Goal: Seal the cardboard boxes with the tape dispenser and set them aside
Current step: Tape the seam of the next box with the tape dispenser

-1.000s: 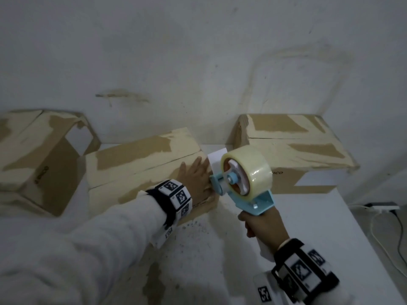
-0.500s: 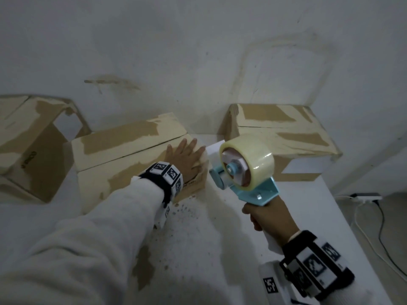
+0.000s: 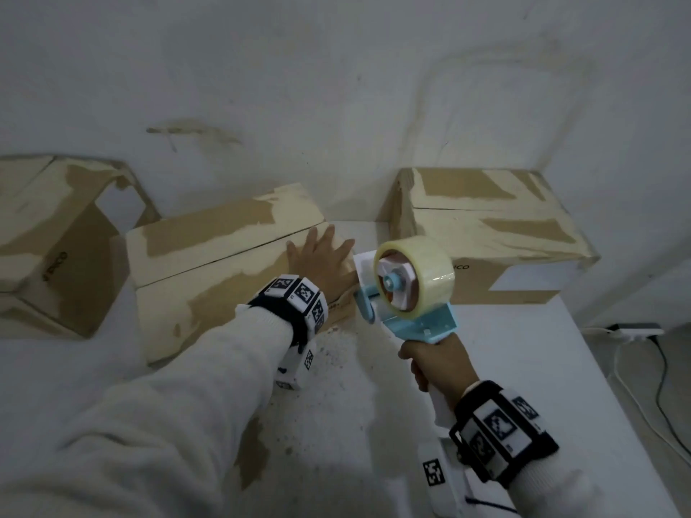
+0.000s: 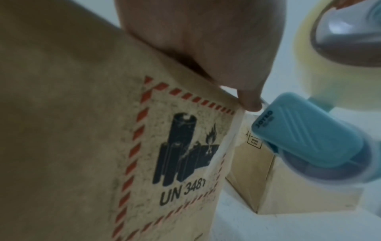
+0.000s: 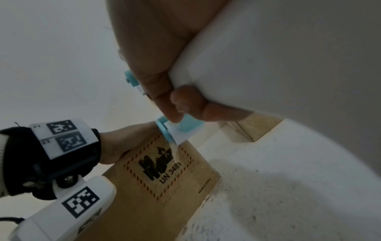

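The table (image 3: 523, 368) carries three boxes. The middle box (image 3: 209, 263) lies under the flat left hand (image 3: 321, 256), fingers spread on its right end. The right box (image 3: 486, 226) stands behind the dispenser (image 3: 407, 289); the left box (image 3: 48, 237) is cut off. The right hand (image 3: 441, 364) is wrapped round the dispenser's handle beside the middle box's labelled end.

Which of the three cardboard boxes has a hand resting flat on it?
The middle box: the left hand lies flat on its top. The left box and right box are untouched.
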A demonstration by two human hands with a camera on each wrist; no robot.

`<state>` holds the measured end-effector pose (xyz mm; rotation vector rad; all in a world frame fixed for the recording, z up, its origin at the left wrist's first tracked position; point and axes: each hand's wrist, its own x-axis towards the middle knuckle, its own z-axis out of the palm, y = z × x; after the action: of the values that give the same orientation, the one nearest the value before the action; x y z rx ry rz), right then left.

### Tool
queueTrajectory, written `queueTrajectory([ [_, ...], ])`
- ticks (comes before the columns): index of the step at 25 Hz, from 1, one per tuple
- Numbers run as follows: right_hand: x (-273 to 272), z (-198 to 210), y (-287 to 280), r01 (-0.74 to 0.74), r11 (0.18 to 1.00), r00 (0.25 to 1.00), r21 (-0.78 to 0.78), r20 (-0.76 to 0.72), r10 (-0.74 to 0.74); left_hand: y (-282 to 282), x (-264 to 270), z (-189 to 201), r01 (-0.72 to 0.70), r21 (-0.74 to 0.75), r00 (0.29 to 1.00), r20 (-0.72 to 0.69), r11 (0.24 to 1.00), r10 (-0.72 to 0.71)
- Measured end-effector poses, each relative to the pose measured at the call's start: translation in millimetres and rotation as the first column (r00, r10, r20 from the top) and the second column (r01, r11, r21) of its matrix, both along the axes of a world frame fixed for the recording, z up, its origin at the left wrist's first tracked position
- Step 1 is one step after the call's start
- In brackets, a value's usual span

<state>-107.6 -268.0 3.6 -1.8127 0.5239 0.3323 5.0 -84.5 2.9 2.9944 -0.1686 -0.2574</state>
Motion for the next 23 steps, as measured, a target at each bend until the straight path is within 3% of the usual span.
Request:
queueTrajectory([
  [6,12.7,-12.1,4.8,0.001,1.000,0.999,0.020,-0.036,-0.001,-1.4,1.2,1.5,0.017,0.085,1.000,-0.025,0.996,-0.014],
  [12,17.9,-21.2,6.7,0.046,0.989,0.993,0.142,-0.115,-0.030,-4.0,2.0,-0.5,0.013,0.096,1.000,-0.029,0.995,-0.010],
  [17,12.7,-34.6,-7.5,0.058,0.986,0.986,0.155,-0.165,-0.032,-3.1,1.6,-1.0,0.015,0.094,1.000,0.001,0.995,-0.015],
  [20,8.8,-45.7,-27.0,-0.005,0.998,0.995,0.057,-0.100,0.011,-7.7,2.0,-1.3,-0.024,0.056,0.999,0.034,0.998,0.022],
  [23,7.5,-53.0,-54.7,-0.149,0.969,0.989,-0.197,-0.054,0.141,-15.2,1.2,-7.4,-0.066,0.039,0.996,0.058,0.997,0.063],
])
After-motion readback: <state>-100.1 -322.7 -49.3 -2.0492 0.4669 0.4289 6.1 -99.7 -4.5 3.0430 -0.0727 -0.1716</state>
